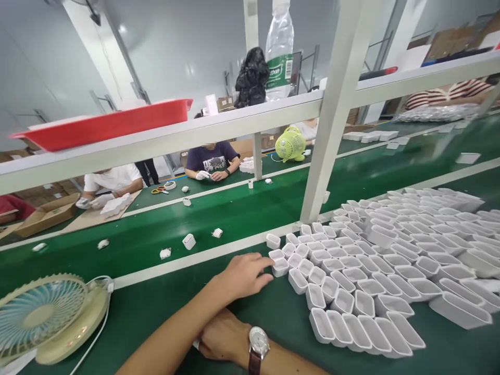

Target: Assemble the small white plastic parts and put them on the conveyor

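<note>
My left hand [242,276] reaches to the right across the green mat, fingers spread. Its fingertips touch a small white plastic case [279,266] at the near-left corner of a big field of white cases [390,265], which lie open side up in overlapping rows. My right hand [223,337], a watch [258,345] on its wrist, rests curled on the mat under my left forearm. A bit of white [196,344] shows at its fingers; whether it holds it is hidden.
A pale desk fan [47,317] stands at the near left. A white frame post [332,120] and rail cross the view, carrying a red tray [105,125] and a water bottle [279,52]. Loose white pieces ride the green belt [187,240]. Two people work across it.
</note>
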The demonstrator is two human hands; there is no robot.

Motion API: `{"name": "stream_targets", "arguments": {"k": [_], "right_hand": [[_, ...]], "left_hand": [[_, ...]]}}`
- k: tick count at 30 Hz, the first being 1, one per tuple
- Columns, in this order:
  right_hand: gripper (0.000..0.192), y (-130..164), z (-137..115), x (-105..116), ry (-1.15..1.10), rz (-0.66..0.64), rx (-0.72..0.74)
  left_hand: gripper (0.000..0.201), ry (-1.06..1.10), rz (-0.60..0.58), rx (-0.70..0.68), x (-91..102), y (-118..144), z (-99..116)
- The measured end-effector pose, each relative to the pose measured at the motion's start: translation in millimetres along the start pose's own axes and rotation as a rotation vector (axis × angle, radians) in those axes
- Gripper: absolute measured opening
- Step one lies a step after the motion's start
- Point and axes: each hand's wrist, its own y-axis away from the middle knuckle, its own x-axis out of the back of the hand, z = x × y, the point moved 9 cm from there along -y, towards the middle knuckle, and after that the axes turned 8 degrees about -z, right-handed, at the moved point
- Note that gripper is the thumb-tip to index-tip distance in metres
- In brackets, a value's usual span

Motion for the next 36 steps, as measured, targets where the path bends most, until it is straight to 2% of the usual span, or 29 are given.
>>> {"name": "stream_targets", "arguments": {"k": [4, 8, 10, 12, 15, 18, 20, 22, 25, 28, 32, 36], "right_hand": [[0.031, 3, 2, -7, -0.068, 0.01, 0.036], [0.03, 3, 5, -8, -0.068, 0.005, -0.021], [0.027, 3, 5, -4, -0.062, 0.004, -0.045], [0.023, 3, 1, 3, -0.039, 0.006, -0.042], [0.023, 3, -5, 18, -0.004, 0.044, 0.012], [0.021, 5, -8, 27, -0.009, 0.084, 0.051], [0.02, 5, -8, 27, -0.023, 0.087, 0.052], [0.018, 6, -9, 26, -0.043, 0.088, 0.051], [0.016, 6, -9, 30, -0.098, 0.11, 0.042], [0.021, -1, -3, 42, -0.17, 0.154, 0.023], [0.026, -27, 30, 60, -0.121, 0.192, -0.1], [0.03, -63, 79, 63, 0.008, 0.154, -0.284]], "left_hand": [[0.017, -0.114, -0.112, 0.033, -12.9, -16, 10], [0.014, -0.114, -0.094, 0.03, -1.9, 7, 11], [0.015, -0.063, -0.044, 0.049, 11.6, 32, 5], [0.017, 0.01, 0.04, 0.115, 28.3, 64, -11], [0.019, 0.084, 0.207, 0.245, 49.2, 119, -50], [0.018, 0.026, 0.427, 0.381, 60.7, 177, -88], [0.018, 0.002, 0.521, 0.447, 56.8, 210, -104], [0.02, 0.027, 0.55, 0.488, 45.0, 233, -114], [0.019, 0.116, 0.557, 0.508, 26.6, 251, -120], [0.012, 0.18, 0.584, 0.523, 18.5, 258, -122], [0.058, 0.227, 0.616, 0.581, 13.5, 265, -127], [0.075, 0.283, 0.632, 0.614, 1.2, 269, -133]]}}
